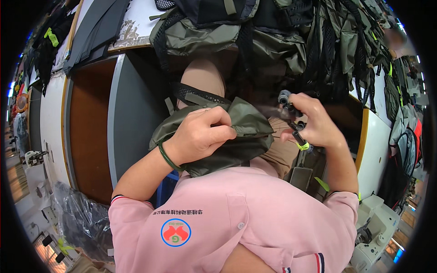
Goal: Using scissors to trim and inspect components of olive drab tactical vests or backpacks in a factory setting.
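Sitting with an olive-green, slightly shiny fabric bag piece (241, 148) across our lap, we look down past our pink short-sleeved shirt (205, 195). Our left hand (198, 135), with a dark-green ring-shaped bangle (169, 157) at its wrist, rests over the bag piece, thumb and bent fingers pinching its fabric. To the right of the bag piece, our right hand (314, 120) has its fingers bent about a black-and-grey device with rounded knobs (290, 108); blur and overlap mean we cannot tell whether it grasps or merely touches it. A black mesh strap (200, 96) lies along the bag piece's far edge. Beyond the bag piece, olive-green and black mesh pieces (200, 38) are heaped. Left of it stands a grey upright panel (132, 109); lower right of it, a pale sewing machine (375, 232).
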Demonstrator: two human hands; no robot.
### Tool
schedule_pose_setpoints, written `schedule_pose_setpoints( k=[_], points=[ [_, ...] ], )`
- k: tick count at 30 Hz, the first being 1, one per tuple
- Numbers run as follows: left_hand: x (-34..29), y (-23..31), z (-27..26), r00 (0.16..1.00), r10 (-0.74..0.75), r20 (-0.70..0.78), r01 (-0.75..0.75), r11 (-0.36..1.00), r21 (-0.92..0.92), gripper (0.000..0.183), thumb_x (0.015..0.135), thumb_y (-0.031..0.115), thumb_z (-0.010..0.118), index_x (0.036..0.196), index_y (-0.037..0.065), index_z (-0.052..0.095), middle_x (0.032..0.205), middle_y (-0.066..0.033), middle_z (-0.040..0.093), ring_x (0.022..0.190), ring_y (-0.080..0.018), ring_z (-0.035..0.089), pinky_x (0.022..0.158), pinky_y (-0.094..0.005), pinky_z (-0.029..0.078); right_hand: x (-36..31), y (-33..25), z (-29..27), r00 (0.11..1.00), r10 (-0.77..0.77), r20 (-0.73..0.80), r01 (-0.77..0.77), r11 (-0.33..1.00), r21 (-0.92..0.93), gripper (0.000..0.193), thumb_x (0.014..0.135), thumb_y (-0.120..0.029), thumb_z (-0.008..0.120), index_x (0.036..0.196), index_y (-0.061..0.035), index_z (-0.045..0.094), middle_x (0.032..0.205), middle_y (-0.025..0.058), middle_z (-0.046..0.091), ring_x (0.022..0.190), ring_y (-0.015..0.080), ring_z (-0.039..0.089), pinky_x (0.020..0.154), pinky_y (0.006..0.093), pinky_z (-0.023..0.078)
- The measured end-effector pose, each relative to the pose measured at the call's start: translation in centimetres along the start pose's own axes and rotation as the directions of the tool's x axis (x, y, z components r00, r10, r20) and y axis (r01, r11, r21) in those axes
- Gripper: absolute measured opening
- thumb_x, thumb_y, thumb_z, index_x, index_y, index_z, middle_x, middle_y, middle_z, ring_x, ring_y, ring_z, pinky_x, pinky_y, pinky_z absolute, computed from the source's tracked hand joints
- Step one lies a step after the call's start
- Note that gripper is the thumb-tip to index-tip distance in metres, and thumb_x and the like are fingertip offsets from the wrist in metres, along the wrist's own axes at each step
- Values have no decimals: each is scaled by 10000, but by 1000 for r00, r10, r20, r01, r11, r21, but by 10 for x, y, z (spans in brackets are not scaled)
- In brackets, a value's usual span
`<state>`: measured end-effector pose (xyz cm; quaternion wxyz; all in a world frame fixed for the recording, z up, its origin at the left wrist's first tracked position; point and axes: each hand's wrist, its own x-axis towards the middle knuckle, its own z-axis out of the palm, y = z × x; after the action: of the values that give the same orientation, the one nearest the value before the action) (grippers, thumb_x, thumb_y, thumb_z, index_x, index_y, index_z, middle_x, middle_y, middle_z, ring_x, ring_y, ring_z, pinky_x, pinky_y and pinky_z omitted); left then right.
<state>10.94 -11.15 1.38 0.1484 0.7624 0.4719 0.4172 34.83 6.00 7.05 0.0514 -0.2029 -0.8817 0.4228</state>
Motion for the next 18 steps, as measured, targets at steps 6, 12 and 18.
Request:
schedule_pose_setpoints(
  k=[6, 12, 18],
  points=[
    [-1, -1, 0, 998, 48, 31, -49, 999, 18, 210, 648, -18, 728, 821, 90, 674, 827, -51, 585, 680, -220, 583, 565, -322, 450, -10, 1, -23, 983, -161, 91, 185, 846, -500, 452, 579, -369, 859, 707, -68, 547, 632, 63, 543, 638, 281, 576, 646, 365, 431],
    [0, 0, 2, 997, 48, 52, -49, 999, 14, 219, 640, -18, 727, 824, 88, 673, 823, -54, 586, 674, -219, 582, 561, -325, 449, -15, 2, -24, 986, -134, 98, 166, 819, -549, 427, 575, -353, 852, 694, -74, 551, 620, 61, 550, 618, 283, 576, 626, 373, 426],
    [1, 0, 4, 996, 43, 72, -44, 999, 6, 217, 641, -16, 728, 823, 86, 670, 820, -51, 586, 671, -219, 581, 563, -327, 450, -16, 5, -20, 984, -144, 100, 176, 814, -553, 414, 566, -330, 851, 692, -76, 550, 631, 56, 567, 623, 276, 583, 634, 368, 428]
  ],
)
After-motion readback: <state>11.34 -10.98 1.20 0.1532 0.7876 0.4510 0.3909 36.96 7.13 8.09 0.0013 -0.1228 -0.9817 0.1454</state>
